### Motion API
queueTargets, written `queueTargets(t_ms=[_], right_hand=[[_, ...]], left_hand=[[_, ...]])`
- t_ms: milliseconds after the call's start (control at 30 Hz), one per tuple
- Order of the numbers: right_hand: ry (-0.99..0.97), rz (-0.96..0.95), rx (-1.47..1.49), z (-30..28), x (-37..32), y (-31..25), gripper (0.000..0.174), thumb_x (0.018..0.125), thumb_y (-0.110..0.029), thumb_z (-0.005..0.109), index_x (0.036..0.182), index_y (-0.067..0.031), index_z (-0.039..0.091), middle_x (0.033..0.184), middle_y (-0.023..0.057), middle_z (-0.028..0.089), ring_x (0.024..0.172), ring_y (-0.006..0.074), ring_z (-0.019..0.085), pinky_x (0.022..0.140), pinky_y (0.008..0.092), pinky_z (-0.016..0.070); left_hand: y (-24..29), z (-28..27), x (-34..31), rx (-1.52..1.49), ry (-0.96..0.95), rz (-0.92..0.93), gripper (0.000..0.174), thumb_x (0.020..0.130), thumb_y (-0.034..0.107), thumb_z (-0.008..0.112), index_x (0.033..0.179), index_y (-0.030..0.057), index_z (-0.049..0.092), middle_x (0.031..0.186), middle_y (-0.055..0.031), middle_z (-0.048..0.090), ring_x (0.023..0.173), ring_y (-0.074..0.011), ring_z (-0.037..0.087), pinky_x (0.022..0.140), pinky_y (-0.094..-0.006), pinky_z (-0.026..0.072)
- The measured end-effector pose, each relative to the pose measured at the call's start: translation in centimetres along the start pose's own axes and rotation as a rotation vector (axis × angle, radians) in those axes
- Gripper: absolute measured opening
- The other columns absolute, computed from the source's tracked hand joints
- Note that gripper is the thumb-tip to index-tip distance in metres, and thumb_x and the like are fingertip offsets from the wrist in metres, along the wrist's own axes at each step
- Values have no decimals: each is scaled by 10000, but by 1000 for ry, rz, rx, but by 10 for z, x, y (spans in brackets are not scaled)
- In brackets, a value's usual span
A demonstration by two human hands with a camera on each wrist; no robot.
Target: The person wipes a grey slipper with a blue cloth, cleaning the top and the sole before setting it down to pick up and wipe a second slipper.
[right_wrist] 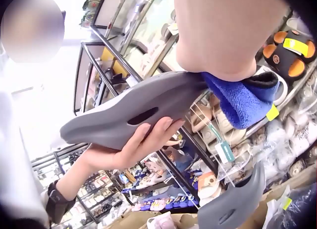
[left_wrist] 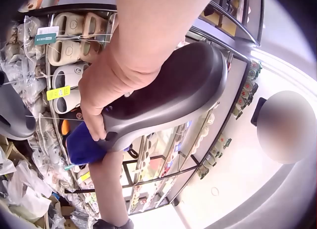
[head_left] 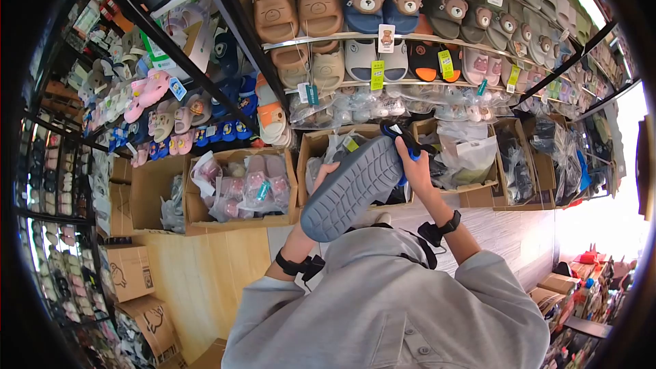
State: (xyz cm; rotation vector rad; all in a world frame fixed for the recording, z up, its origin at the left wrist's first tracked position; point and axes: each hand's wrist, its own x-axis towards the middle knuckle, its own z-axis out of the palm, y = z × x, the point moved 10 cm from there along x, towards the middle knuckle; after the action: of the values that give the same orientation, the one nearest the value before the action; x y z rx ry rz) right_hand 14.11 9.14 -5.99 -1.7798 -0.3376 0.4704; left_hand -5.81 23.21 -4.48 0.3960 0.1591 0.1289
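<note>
Head: I've got the grey slipper [head_left: 352, 188] sole-out, left hand [head_left: 326, 173] on its side, right hand [head_left: 416, 169] at one end. Left wrist: left fingers clamped on the edge, likely steadying it. Right wrist: right hand grips blue fleece [right_wrist: 239, 109], fingertips hidden, spread unclear

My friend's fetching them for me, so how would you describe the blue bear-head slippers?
Find the slipper rack above the cardboard boxes. Look just above the white pair, right of the brown slippers. The bear-head slippers there are navy, while the bear-head ones to their right are greyish.
</note>
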Motion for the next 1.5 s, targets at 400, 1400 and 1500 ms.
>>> queueTargets(t_ms=[400, 1400, 1500], right_hand=[[-153, -1110, -446, 22, -105, -174, 635, 915, -401, 812, 1473, -127, 679, 1511, 155, 643, 1419, 388, 582, 1196, 546, 424], [-231, -1088, -468, 0, -118, -150, 653, 906, -389, 825, 1474, -105, 673, 1517, 168, 633, 1395, 397, 592, 1190, 562, 445], [-380, -1154, -398, 15, -145, -161, 690, 874, -428, 858, 1464, -117, 683, 1517, 150, 639, 1410, 378, 591, 1188, 550, 453]], left_hand=[[-61, 3, 35, -135, 228, -295, 511, 1101, 505, 511, 1424, 127, 630, 1266, -96, 744, 1007, -218, 772, 937, -350, 629], [-22, 37, 37, 612, 196, 123, 580, 1052, 350, 602, 1529, 21, 583, 1443, -110, 640, 1258, -177, 640, 1117, -334, 479], [-4, 48, 25, 848, 243, 201, 562, 1041, 329, 617, 1518, 32, 606, 1395, -102, 666, 1233, -170, 642, 1086, -319, 484]])
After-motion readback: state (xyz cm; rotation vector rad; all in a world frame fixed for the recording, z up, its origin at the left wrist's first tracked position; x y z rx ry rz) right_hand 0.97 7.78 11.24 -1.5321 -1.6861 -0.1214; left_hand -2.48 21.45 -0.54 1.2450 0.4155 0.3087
